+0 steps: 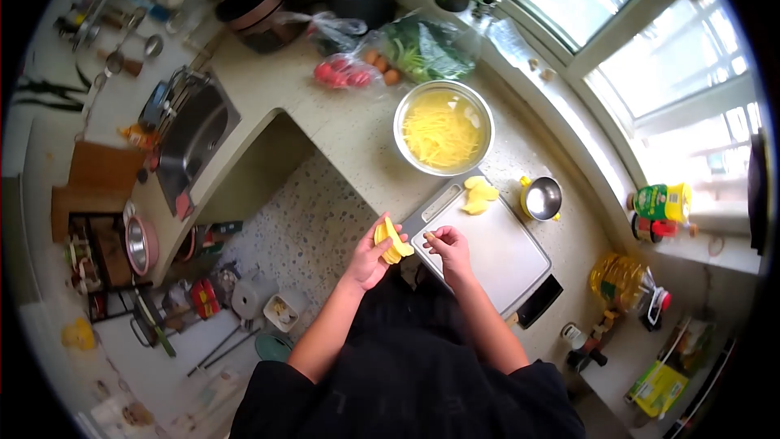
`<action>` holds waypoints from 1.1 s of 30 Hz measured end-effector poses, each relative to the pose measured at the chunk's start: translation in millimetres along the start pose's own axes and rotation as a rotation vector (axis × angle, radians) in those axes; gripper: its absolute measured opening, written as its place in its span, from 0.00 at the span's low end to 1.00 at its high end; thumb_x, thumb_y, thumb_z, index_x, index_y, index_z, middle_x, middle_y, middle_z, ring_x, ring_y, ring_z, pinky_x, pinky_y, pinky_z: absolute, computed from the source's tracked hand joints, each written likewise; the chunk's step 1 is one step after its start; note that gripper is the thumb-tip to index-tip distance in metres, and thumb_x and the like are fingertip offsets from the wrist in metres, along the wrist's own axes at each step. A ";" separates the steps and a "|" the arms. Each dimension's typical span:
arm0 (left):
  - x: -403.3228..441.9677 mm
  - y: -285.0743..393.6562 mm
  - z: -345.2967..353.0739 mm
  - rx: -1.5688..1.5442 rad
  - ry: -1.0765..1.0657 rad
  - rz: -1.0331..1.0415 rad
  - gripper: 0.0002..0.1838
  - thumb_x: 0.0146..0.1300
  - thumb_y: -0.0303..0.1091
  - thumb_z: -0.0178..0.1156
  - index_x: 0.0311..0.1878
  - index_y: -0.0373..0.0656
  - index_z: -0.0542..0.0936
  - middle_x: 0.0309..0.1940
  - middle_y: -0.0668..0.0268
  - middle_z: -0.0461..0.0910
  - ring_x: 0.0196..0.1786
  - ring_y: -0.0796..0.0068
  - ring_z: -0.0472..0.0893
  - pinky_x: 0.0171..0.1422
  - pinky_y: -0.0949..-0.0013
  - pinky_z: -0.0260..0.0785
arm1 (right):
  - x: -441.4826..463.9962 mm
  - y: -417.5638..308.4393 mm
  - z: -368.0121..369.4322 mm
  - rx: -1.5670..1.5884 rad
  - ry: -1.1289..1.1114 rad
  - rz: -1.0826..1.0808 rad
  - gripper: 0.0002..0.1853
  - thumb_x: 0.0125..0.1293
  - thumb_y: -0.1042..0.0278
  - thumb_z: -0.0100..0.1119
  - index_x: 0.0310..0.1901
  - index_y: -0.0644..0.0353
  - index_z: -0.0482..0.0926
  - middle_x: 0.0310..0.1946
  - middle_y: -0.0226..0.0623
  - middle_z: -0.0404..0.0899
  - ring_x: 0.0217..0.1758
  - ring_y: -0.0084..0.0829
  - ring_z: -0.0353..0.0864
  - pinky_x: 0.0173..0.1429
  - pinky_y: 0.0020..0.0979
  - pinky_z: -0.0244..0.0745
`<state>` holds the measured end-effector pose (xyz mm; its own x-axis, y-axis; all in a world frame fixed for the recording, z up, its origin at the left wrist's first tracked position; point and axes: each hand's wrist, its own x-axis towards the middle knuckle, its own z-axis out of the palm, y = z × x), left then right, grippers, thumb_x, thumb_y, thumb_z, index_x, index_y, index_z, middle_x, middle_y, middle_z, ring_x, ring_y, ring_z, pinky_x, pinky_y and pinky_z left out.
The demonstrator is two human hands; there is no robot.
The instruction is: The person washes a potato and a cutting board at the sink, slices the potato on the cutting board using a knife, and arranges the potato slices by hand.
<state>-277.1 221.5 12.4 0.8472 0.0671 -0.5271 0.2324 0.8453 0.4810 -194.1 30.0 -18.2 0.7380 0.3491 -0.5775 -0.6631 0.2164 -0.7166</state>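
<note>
My left hand (367, 265) is closed around a small stack of yellow potato slices (393, 242), held in front of the counter edge. Close beside it, my right hand (452, 252) has its thumb and fingers pinched together over the left edge of the cutting board (500, 256); whatever they may hold is too small to make out. More potato slices (479, 194) lie in a pile at the board's far end. Beyond the board stands a metal bowl (400, 130) with potato shreds (439, 135) in water.
A small metal cup (542, 198) with yellow handles stands right of the board. Farther back are bagged red vegetables (345, 72), eggs (390, 77) and leafy greens (431, 45). A sink (195, 142) is at left, an oil bottle (616, 281) at right, beneath the window.
</note>
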 end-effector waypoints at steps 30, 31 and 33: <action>-338.4 86.5 -344.9 -0.778 0.678 0.784 0.27 0.75 0.35 0.54 0.75 0.55 0.64 0.55 0.62 0.76 0.49 0.65 0.78 0.57 0.50 0.75 | -55.8 339.3 428.8 -0.909 -0.785 0.415 0.07 0.69 0.74 0.63 0.46 0.65 0.83 0.32 0.31 0.83 0.31 0.22 0.78 0.37 0.27 0.75; -357.5 73.5 -360.9 -0.802 0.711 0.832 0.27 0.74 0.35 0.54 0.75 0.55 0.64 0.55 0.62 0.76 0.49 0.65 0.78 0.57 0.49 0.75 | -58.5 374.6 433.2 -0.893 -0.833 0.497 0.09 0.69 0.73 0.63 0.47 0.65 0.85 0.32 0.31 0.83 0.29 0.22 0.79 0.35 0.27 0.74; -391.3 61.3 -369.4 -0.845 0.893 0.865 0.26 0.73 0.36 0.53 0.73 0.56 0.65 0.53 0.62 0.75 0.48 0.66 0.77 0.58 0.50 0.73 | -79.8 421.1 455.7 -1.112 -0.947 0.516 0.12 0.69 0.70 0.64 0.51 0.64 0.84 0.37 0.34 0.85 0.35 0.26 0.82 0.40 0.30 0.77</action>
<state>-770.8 442.8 -10.6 -0.0592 0.7206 -0.6908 -0.7738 0.4041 0.4878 -589.3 508.7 -95.6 -0.1651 0.6925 -0.7023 -0.0714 -0.7186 -0.6918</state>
